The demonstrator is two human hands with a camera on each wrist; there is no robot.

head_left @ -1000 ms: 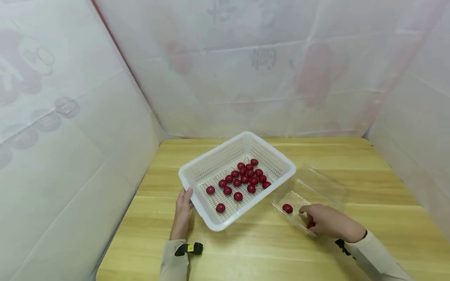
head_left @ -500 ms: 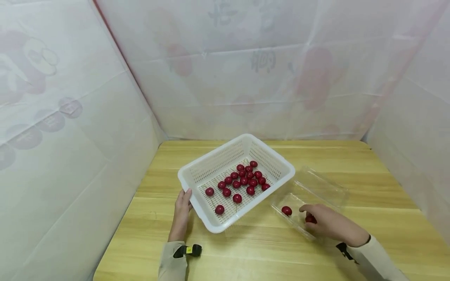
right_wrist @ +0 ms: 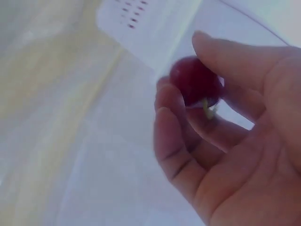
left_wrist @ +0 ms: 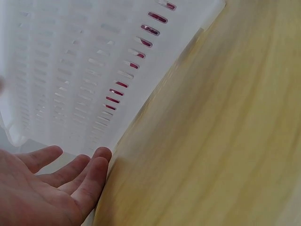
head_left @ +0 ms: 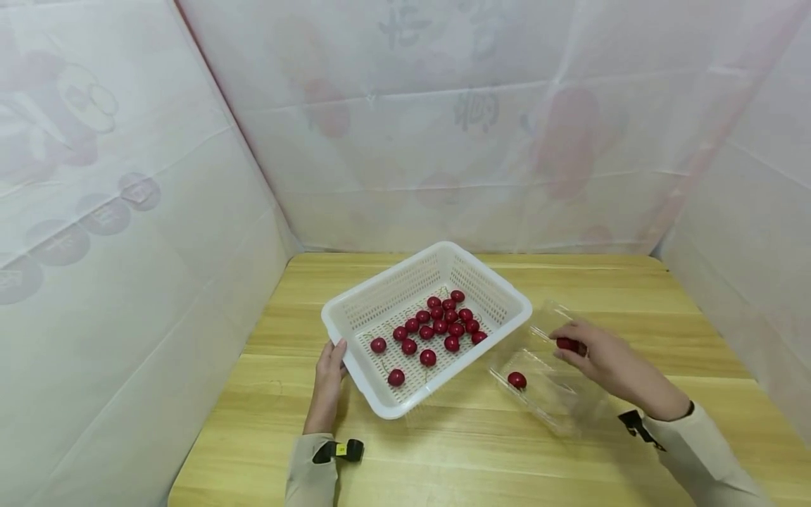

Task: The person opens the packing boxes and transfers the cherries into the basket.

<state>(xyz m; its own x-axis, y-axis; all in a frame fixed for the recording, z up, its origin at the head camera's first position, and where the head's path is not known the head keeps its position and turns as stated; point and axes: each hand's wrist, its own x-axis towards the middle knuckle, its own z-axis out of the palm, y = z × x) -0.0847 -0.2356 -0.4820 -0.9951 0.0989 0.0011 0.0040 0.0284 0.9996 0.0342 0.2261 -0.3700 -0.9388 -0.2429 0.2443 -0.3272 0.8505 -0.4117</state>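
Observation:
My left hand (head_left: 329, 373) holds the near left corner of a white plastic basket (head_left: 426, 391), with its thumb at the rim. In the left wrist view its other fingers (left_wrist: 89, 181) lie against the basket's slotted wall, low beside the table. Several dark red cherries (head_left: 440, 327) with thin stems lie spread over the basket floor. My right hand (head_left: 608, 362) pinches one cherry (right_wrist: 193, 80) between thumb and fingers, its short green stem pointing toward the palm. That hand is above a clear plastic box (head_left: 538, 412). Inside the box, near its left side, lies a single cherry (head_left: 517, 380).
The clear box's hinged lid (head_left: 557, 317) lies open behind it, partly covered by my right hand. Everything stands on a wooden table (head_left: 443, 458). Printed white sheets (head_left: 405, 176) hang as walls at the back and both sides.
My right hand has risen from inside the clear box with a cherry and moved back over the lid side. The left hand and basket have stayed in place.

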